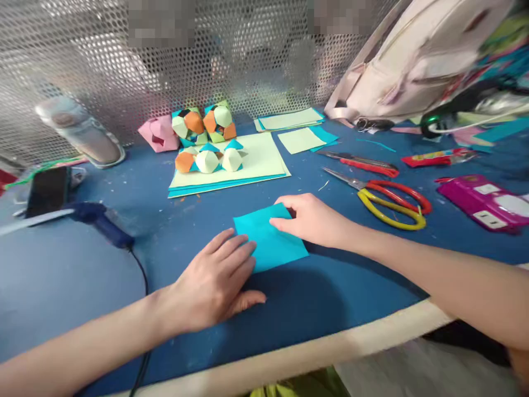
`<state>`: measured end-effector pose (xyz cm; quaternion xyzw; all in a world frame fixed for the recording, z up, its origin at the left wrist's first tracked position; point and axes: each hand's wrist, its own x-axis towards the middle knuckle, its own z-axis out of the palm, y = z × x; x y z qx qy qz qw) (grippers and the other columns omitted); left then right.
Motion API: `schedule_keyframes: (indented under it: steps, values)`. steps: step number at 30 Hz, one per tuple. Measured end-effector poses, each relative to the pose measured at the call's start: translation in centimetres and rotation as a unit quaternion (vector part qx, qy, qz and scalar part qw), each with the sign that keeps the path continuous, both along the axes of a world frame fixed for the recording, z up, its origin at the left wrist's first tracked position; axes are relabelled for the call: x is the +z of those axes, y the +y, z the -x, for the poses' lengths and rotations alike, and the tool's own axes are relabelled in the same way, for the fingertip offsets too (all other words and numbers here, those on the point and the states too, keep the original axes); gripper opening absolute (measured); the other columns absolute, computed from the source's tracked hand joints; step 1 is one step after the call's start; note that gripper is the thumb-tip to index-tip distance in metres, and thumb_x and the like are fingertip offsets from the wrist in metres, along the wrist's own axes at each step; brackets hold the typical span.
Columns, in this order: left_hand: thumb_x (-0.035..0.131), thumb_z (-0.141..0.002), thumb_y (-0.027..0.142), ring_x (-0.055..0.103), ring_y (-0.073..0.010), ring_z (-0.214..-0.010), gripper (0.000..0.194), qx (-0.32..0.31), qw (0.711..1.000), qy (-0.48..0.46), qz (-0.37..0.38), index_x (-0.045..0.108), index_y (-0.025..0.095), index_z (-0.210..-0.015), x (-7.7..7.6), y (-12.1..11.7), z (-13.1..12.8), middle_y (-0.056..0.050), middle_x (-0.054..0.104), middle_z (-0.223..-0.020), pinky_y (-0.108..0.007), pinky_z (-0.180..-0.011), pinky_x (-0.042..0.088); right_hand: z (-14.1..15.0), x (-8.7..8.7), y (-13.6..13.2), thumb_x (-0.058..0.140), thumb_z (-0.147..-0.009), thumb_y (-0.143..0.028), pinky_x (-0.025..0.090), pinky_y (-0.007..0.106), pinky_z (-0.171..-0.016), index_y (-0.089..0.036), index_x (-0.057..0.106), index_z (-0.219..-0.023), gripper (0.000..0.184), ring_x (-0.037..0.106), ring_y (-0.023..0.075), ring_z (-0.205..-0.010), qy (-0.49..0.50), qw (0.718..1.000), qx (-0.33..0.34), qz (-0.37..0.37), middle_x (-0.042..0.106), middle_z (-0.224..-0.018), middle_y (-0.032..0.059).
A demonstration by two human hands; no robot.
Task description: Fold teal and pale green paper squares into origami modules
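Observation:
A square of bright blue paper [273,242] lies on the blue tabletop in front of me. My left hand [219,275] rests flat with its fingertips over the paper's left edge, fingers stretched and thumb apart on the table. At the far right corner, my right hand [309,218] has the paper between thumb and curled fingers; its other fingertips are partly hidden. Beyond the hands, several folded paper pieces in orange, pale green and blue [207,161] sit on a stack of pale green and blue sheets [260,160].
Scissors with red and yellow handles [392,204] and a red-handled cutter [367,164] lie right. A blue glue gun [107,226] with a cord, a phone [48,190] and a pouch [80,129] are left. Paper balls [220,121] and a backpack [413,60] stand against a perforated metal panel [264,66].

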<state>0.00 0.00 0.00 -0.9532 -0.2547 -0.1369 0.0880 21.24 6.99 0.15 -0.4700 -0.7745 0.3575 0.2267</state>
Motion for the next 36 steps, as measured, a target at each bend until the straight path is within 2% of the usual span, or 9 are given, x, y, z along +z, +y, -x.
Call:
schedule_keyframes:
  steps: [6, 10, 14, 17, 20, 23, 26, 30, 36]
  values:
    - [0.046, -0.089, 0.035, 0.055, -0.0313, -0.102, 0.032, 0.062, 0.997, -0.047, -0.023, 0.061, 0.009, -0.101, -0.3, 0.0, 0.5, -0.02, 0.057, -0.112, -0.045, -0.081, 0.05, -1.0, 0.3, 0.2, 0.058, -0.069, -0.024, 0.036, 0.022, -0.053, -0.016, 0.055, -0.068, 0.008, 0.047, 0.0105, -0.059, 0.037, 0.999, -0.007, 0.032, 0.055, -0.064, -0.0026]
    - [0.049, -0.088, 0.022, 0.053, -0.0281, -0.106, 0.022, 0.135, 0.985, -0.102, 0.035, 0.059, 0.013, -0.105, -0.3, 0.1, 0.8, -0.02, 0.048, -0.125, -0.042, -0.085, 0.049, -1.2, -0.2, 0.5, 0.06, -0.069, -0.027, 0.037, 0.023, -0.053, -0.017, 0.054, -0.07, 0.012, 0.048, 0.0114, -0.06, 0.061, 0.996, 0.005, 0.063, 0.055, -0.065, -0.0021]
    - [0.05, -0.089, 0.022, 0.06, -0.0196, -0.089, 0.014, 0.145, 0.971, -0.148, 0.12, 0.06, 0.014, -0.095, -0.5, 0.7, 0.8, -0.011, 0.062, -0.098, -0.032, -0.077, 0.051, -1.3, -0.6, 0.6, 0.06, -0.071, -0.028, 0.04, 0.024, -0.057, -0.017, 0.054, -0.069, 0.013, 0.05, 0.0118, -0.063, 0.09, 0.995, 0.018, 0.044, 0.056, -0.067, -0.0013]
    - [0.053, -0.086, 0.022, 0.06, -0.015, -0.076, 0.006, 0.188, 0.95, -0.179, 0.173, 0.057, 0.017, -0.087, -0.8, 0.9, 0.7, -0.003, 0.062, -0.08, -0.026, -0.068, 0.05, -1.2, -0.5, 0.6, 0.061, -0.071, -0.027, 0.041, 0.024, -0.058, -0.016, 0.055, -0.068, 0.013, 0.052, 0.012, -0.064, 0.087, 0.995, 0.025, 0.039, 0.057, -0.067, -0.0009]
    - [0.056, -0.083, 0.021, 0.059, -0.0116, -0.069, 0.004, 0.248, 0.917, -0.213, 0.23, 0.052, 0.019, -0.083, -0.9, 0.9, 0.7, 0.002, 0.061, -0.077, -0.023, -0.063, 0.048, -1.2, -0.4, 0.7, 0.062, -0.071, -0.026, 0.041, 0.024, -0.059, -0.016, 0.058, -0.073, 0.01, 0.053, 0.012, -0.064, 0.07, 0.996, 0.026, 0.041, 0.061, -0.071, -0.0011]
    - [0.057, -0.081, 0.022, 0.06, -0.011, -0.07, 0.02, 0.285, 0.887, -0.252, 0.262, 0.049, 0.02, -0.1, -1.0, 0.8, 0.6, 0.004, 0.06, -0.078, -0.021, -0.062, 0.047, -1.4, -0.4, 0.7, 0.061, -0.072, -0.022, 0.043, 0.024, -0.064, -0.018, 0.063, -0.087, 0.015, 0.057, 0.013, -0.072, 0.059, 0.997, 0.046, 0.032, 0.066, -0.082, -0.0012]
    - [0.056, -0.082, 0.019, 0.059, -0.0105, -0.07, 0.032, 0.273, 0.893, -0.246, 0.258, 0.047, 0.02, -0.113, -1.0, 0.8, 0.6, 0.003, 0.059, -0.078, -0.021, -0.062, 0.047, -1.3, -0.4, 0.6, 0.059, -0.073, -0.018, 0.042, 0.024, -0.067, -0.017, 0.065, -0.085, 0.013, 0.058, 0.0138, -0.074, 0.016, 0.997, 0.069, -0.002, 0.066, -0.082, -0.0006]
    - [0.051, -0.085, 0.015, 0.059, -0.0118, -0.074, 0.012, 0.2, 0.936, -0.2, 0.209, 0.057, 0.017, -0.095, -0.9, 0.9, 0.5, -0.001, 0.06, -0.079, -0.023, -0.068, 0.048, -1.0, -0.5, 0.3, 0.063, -0.074, -0.02, 0.042, 0.026, -0.071, -0.017, 0.065, -0.085, 0.012, 0.057, 0.0152, -0.078, -0.001, 0.995, 0.069, -0.07, 0.066, -0.084, 0.0013]
    - [0.047, -0.084, 0.01, 0.06, -0.0134, -0.079, 0.021, 0.17, 0.946, -0.189, 0.203, 0.06, 0.016, -0.099, -0.8, 0.9, 0.4, -0.003, 0.062, -0.084, -0.023, -0.072, 0.049, -1.5, -1.3, 0.9, 0.056, -0.074, -0.006, 0.04, 0.028, -0.077, -0.017, 0.062, -0.073, 0.012, 0.057, 0.0138, -0.075, 0.031, 0.976, 0.152, -0.153, 0.066, -0.077, 0.0005]
